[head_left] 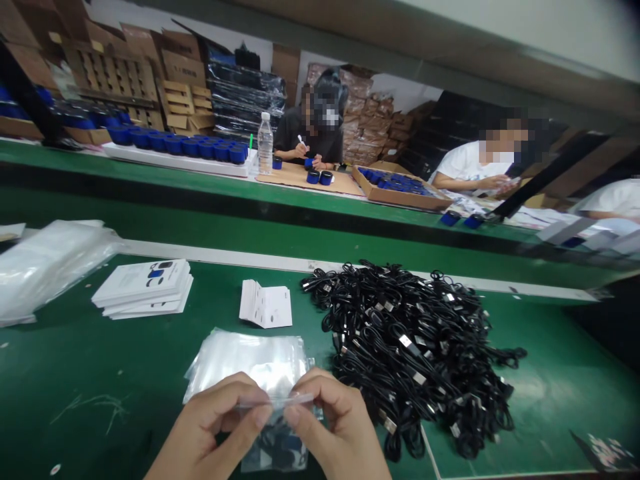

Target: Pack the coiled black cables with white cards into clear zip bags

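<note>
Pinched between thumb and fingers of both my left hand [223, 417] and my right hand [335, 417] is the top edge of a clear plastic bag [280, 450], which hangs low at the bottom centre. Dark items show dimly through it. Just beyond my hands lies a stack of clear bags [245, 357]. A folded white leaflet [276, 307] stands behind that stack. To the right spreads a large heap of coiled black cables [400, 340] with metal plugs.
Printed booklets [145, 287] are piled at the left, beside a large plastic bundle [50, 260]. Beyond the green bench [165, 353], people work behind trays of blue round items [175, 143] and a water bottle [265, 143].
</note>
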Motion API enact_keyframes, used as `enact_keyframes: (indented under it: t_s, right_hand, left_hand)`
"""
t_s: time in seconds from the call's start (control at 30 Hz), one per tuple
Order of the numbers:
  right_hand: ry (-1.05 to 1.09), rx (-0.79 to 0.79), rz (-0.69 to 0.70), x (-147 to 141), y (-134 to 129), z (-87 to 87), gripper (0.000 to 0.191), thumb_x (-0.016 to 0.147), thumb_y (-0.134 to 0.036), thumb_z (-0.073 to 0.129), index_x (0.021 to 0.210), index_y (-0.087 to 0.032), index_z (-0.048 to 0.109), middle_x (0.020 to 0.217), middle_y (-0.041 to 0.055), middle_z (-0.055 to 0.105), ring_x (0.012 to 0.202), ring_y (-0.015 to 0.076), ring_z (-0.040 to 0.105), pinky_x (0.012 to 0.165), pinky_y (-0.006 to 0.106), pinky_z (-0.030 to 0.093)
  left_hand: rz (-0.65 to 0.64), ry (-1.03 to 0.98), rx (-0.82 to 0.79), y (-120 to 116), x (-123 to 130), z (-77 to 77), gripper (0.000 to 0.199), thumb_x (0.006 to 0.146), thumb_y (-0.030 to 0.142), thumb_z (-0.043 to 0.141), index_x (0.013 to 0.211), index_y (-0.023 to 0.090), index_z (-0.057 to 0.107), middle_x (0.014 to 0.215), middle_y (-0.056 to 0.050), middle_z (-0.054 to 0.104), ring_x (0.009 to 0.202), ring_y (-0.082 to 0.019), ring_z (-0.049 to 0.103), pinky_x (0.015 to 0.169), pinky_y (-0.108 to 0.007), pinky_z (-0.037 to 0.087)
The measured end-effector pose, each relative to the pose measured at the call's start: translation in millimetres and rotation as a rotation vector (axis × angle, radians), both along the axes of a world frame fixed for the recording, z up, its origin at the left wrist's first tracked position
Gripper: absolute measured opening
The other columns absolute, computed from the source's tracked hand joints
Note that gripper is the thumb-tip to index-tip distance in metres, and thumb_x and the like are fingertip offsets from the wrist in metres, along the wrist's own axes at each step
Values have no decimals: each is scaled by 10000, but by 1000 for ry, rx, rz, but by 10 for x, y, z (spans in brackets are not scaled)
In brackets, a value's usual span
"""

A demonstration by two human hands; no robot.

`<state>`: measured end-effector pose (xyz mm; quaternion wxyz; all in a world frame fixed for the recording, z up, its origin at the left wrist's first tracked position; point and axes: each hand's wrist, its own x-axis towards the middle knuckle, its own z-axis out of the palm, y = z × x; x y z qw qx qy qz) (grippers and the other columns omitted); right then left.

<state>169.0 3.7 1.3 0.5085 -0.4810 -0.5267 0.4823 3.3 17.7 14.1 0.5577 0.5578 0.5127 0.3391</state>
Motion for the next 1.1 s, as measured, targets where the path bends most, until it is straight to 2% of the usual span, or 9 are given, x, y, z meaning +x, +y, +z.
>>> enact_keyframes:
  t_s: [0.23,0.43,0.6,0.7,0.8,0.93,1.1]
  right_hand:
    - [-55,-25,28,-55,-13,-17,78,748,-135,634,700,-180,675,682,2,618,648,137,556,616,237,423]
    - [-173,78,-119,-115,-54,-21,136,747,-145,611,619,-170,646,615,4,586,588,135,547,555,238,398]
    - [-181,-10,29,-32,-12,4,107,786,-155,602,714,-174,677,702,19,623,673,149,579,631,244,432]
    - [-159,-45,40,18,-2,4,75,785,-152,606,738,-175,660,737,18,618,713,155,574,669,252,428]
    - [-90,-92,86,36,-25,-25,76,801,-195,606,732,-176,632,739,12,600,709,152,560,660,250,420]
    - [-32,-144,106,54,-66,-74,170,817,-304,625,700,-182,604,731,10,583,708,155,537,650,254,406]
    - [-135,-125,138,47,-73,-65,86,804,-200,595,720,-183,584,760,12,578,747,164,556,709,273,409]
  left_hand:
    - [-36,60,49,-5,-3,-10,323,819,487,551,653,223,635,647,23,541,606,-127,519,559,-214,382]
    - [1,100,78,-28,35,-5,271,808,431,584,650,223,653,654,17,595,620,-129,562,584,-195,411]
    - [-51,43,-55,31,-53,17,281,806,471,570,708,230,675,704,10,608,665,-146,569,601,-200,424]
    - [-49,56,-96,67,-136,-2,289,795,479,582,668,231,658,676,22,538,661,-142,509,587,-206,399]
    - [-105,70,-116,88,-183,-23,323,797,482,583,626,212,627,641,36,457,630,-129,436,575,-210,361]
    - [-174,37,-135,109,-183,-4,323,789,482,591,656,201,679,679,19,511,641,-126,456,576,-205,355]
    - [-173,13,-198,119,-166,53,204,713,381,697,623,198,698,635,45,450,594,-108,413,559,-199,342]
